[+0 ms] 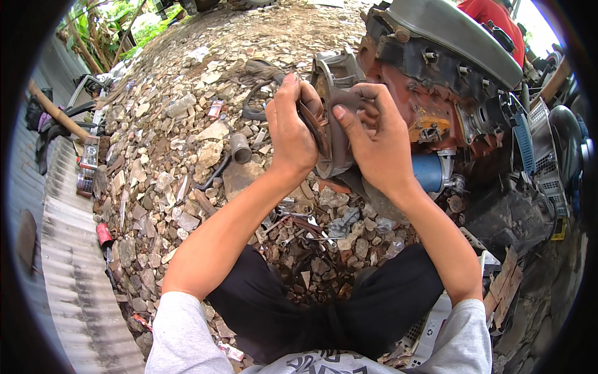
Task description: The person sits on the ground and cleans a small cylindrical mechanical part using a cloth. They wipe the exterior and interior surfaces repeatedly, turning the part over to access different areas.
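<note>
A grey cast-metal housing (339,156) stands on edge in front of me, against the engine block's left end. My left hand (291,134) is at its left face, fingers curled round a thin, dark, curved strip (314,129); whether that strip is loose or part of the housing I cannot make out. On the opposite side my right hand (381,134) grips the housing's edge, thumb towards me and fingers curled behind. The reddish-brown engine block (417,93) sits just beyond my right hand.
A blue cylindrical filter (427,172) is low on the engine. Several wrenches (305,230) lie on the stony ground between my knees. A short metal cup (240,149) and a black hose (215,174) lie left. Corrugated sheeting (81,268) borders the left; a person in red (498,22) is behind the engine.
</note>
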A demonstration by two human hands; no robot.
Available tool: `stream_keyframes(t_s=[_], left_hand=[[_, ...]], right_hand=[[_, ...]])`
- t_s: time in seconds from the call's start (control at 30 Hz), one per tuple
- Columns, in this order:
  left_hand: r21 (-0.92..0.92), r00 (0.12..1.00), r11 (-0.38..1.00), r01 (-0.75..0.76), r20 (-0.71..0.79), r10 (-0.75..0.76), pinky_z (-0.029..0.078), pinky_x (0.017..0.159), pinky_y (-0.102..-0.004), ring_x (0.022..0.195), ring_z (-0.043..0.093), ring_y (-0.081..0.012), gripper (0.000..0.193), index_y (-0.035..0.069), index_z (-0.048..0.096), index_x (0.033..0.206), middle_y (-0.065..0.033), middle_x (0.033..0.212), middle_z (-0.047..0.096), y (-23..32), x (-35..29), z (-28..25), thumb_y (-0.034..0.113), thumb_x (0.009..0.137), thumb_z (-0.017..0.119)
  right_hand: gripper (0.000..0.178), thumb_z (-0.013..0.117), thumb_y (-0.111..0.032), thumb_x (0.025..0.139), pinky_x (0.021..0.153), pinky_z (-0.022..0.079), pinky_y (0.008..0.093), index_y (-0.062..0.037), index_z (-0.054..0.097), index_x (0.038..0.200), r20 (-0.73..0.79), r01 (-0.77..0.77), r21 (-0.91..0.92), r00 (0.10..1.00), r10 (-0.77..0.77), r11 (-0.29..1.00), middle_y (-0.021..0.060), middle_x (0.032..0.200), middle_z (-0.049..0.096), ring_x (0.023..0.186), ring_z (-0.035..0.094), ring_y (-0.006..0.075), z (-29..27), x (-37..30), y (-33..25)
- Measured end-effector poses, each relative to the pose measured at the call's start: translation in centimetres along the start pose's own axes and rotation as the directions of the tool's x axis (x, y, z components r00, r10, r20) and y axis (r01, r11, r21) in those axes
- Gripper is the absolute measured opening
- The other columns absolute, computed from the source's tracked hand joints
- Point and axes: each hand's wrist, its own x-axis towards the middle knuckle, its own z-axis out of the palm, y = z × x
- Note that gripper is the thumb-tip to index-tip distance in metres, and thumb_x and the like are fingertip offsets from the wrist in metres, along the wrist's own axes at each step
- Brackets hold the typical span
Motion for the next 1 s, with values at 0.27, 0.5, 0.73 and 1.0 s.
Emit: stream_keyframes(t_s=[0.27, 0.5, 0.73, 1.0], left_hand=[[0.088, 1.000, 0.996, 0.003, -0.015, -0.001, 0.027, 0.052, -0.0290, 0.053, 0.033, -0.0094, 0.051, 0.006, 0.041, 0.063, 0.0014, 0.055, 0.040, -0.8, -0.6, -0.3, 0.038, 0.101, 0.031], [0.037, 0.995, 0.996, 0.082, -0.057, -0.080, 0.028, 0.052, -0.0290, 0.053, 0.033, -0.0088, 0.051, 0.007, 0.040, 0.062, 0.0017, 0.055, 0.039, -1.2, -0.3, -0.6, 0.038, 0.101, 0.032], [-0.015, 0.999, 0.999, 0.047, -0.013, -0.047, 0.026, 0.052, -0.0289, 0.053, 0.030, -0.0107, 0.051, 0.010, 0.035, 0.060, 0.0010, 0.056, 0.033, -0.7, 0.1, -0.5, 0.041, 0.100, 0.030], [-0.041, 0.995, 0.994, 0.100, -0.017, -0.101, 0.023, 0.052, -0.0281, 0.054, 0.028, -0.0112, 0.054, 0.012, 0.030, 0.057, 0.0002, 0.058, 0.032, -0.2, 0.3, -0.4, 0.048, 0.098, 0.033]], right_hand=[[0.030, 0.053, -0.004, 0.094, 0.077, 0.051, 0.0428, 0.0003, 0.045, 0.122, 0.099, 0.075, -0.039, 0.993, -0.071, 0.996, 0.0255, 0.099, 0.065, 0.094, 0.064, 0.0427, 0.9, -0.6, -0.4], [0.038, 0.055, -0.003, 0.092, 0.082, 0.050, 0.0410, 0.0022, 0.047, 0.128, 0.140, 0.117, -0.013, 0.984, -0.114, 0.993, 0.0262, 0.101, 0.065, 0.097, 0.064, 0.0415, 0.8, -0.5, 0.5], [0.028, 0.063, -0.018, 0.093, 0.069, 0.051, 0.0348, 0.0063, 0.060, 0.108, 0.190, -0.253, 0.113, 0.955, 0.229, 0.961, 0.0193, 0.089, 0.068, 0.078, 0.067, 0.0183, 0.0, -0.1, 0.6], [0.029, 0.061, -0.021, 0.095, 0.060, 0.045, 0.0317, 0.0072, 0.061, 0.097, 0.145, -0.168, 0.128, 0.978, 0.149, 0.977, 0.0129, 0.074, 0.063, 0.066, 0.052, 0.0106, 0.6, -0.3, 1.2]])
